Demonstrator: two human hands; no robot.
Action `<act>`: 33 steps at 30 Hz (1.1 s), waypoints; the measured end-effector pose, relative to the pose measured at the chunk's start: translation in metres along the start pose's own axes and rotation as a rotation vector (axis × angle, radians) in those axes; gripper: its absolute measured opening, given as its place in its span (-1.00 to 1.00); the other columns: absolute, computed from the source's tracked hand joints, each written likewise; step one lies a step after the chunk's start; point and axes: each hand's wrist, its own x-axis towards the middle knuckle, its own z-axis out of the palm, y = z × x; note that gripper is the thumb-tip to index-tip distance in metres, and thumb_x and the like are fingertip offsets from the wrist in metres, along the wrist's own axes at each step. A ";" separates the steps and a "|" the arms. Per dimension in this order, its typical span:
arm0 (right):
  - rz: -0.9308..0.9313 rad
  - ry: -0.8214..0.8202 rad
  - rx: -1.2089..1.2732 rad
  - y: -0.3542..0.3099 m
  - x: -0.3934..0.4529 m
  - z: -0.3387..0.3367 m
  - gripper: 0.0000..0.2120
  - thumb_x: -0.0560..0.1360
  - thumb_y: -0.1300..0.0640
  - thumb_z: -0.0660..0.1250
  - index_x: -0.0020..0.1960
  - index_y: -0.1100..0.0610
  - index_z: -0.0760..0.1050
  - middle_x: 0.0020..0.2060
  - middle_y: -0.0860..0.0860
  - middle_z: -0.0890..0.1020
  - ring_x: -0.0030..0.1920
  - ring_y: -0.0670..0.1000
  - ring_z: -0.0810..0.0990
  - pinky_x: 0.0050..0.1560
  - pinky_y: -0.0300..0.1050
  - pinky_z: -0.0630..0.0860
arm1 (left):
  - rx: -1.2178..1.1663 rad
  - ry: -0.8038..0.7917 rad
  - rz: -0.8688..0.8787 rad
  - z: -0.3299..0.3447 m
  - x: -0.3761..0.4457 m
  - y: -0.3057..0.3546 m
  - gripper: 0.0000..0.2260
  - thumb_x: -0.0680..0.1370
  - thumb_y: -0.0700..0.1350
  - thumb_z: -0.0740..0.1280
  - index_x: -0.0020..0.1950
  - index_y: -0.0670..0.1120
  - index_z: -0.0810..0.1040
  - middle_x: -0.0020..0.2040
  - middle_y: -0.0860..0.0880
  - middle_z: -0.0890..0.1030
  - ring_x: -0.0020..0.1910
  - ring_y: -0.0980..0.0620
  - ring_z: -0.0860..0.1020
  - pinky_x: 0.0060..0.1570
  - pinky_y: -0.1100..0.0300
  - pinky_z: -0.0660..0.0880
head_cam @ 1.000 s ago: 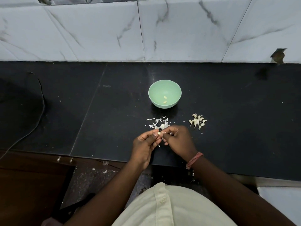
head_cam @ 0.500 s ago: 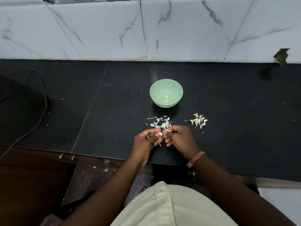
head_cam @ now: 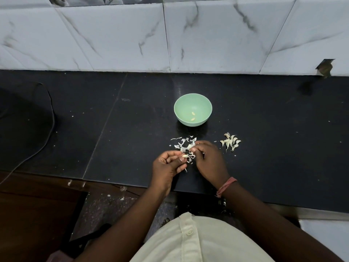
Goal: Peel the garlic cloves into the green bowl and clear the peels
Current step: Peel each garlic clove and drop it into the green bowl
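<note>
Two pale peeled cloves (head_cam: 192, 116) lie in the smooth, round green bowl (head_cam: 193, 109), which stands beyond my grip on the matt black stone bench (head_cam: 273, 148). My left hand (head_cam: 169, 165) pinches a small cream garlic clove (head_cam: 185, 156) between thumb and forefinger, fingers curled tight; my right hand (head_cam: 208, 160), just beside it, is curled too, fingertips nipping a scrap of papery skin, though what exactly it has hold of is hard to make out. Thin, curled white peels (head_cam: 184, 145) lie scattered right under and just past both grips, partly hidden by the fingers. To the right of the grip, a small heap of crescent-shaped unpeeled cloves (head_cam: 230, 142) sits apart from the bowl. Open dark bench stretches left and right of the grip; its near edge runs just under my wrists, and veined marble tile (head_cam: 122, 38) closes the far side. A thin cable (head_cam: 49, 129) curves well to the left, cut off at the frame's edge.
</note>
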 end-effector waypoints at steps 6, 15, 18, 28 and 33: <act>-0.016 -0.108 0.189 -0.003 -0.005 0.001 -0.81 0.42 0.22 0.52 0.01 0.03 0.71 -0.05 -0.13 0.66 0.02 -0.16 0.61 0.15 -0.11 0.54 | 0.054 0.026 0.039 0.001 0.002 0.001 -0.83 0.49 -0.43 0.40 0.03 -0.25 0.60 -0.12 -0.16 0.71 -0.14 0.01 0.68 -0.13 0.23 0.61; 0.108 -0.062 0.250 -0.011 -0.007 -0.002 -0.92 0.43 0.23 0.49 -0.18 0.07 0.68 -0.26 -0.13 0.65 -0.22 -0.14 0.61 -0.14 -0.19 0.53 | 0.019 0.051 0.017 0.006 -0.001 -0.001 -0.83 0.53 -0.37 0.38 0.09 -0.20 0.61 -0.02 -0.18 0.72 -0.04 -0.04 0.69 -0.01 0.14 0.63; 0.084 -0.031 0.241 -0.012 -0.009 -0.003 -0.91 0.42 0.21 0.51 -0.22 0.06 0.65 -0.30 -0.13 0.62 -0.24 -0.13 0.58 -0.19 -0.30 0.45 | 0.118 0.095 0.029 0.007 0.000 -0.002 -0.87 0.61 -0.24 0.34 0.11 -0.16 0.66 0.03 -0.08 0.73 0.04 0.03 0.67 0.06 0.13 0.57; 0.040 -0.016 0.225 -0.010 -0.009 -0.006 -0.90 0.43 0.21 0.51 -0.20 0.04 0.65 -0.27 -0.13 0.63 -0.21 -0.13 0.61 -0.18 -0.25 0.51 | 0.295 0.041 -0.051 0.015 0.001 0.010 -0.94 0.49 -0.20 0.49 -0.14 -0.18 0.67 -0.32 -0.08 0.57 -0.34 0.10 0.47 -0.29 0.29 0.39; 0.045 -0.095 0.296 -0.007 -0.005 -0.012 -0.92 0.39 0.25 0.53 -0.21 0.10 0.69 -0.27 -0.08 0.68 -0.20 -0.10 0.64 -0.13 -0.16 0.57 | 0.371 -0.009 -0.097 0.010 0.003 0.016 -0.91 0.55 -0.24 0.40 -0.13 -0.14 0.67 -0.24 -0.09 0.65 -0.26 0.10 0.53 -0.19 0.22 0.42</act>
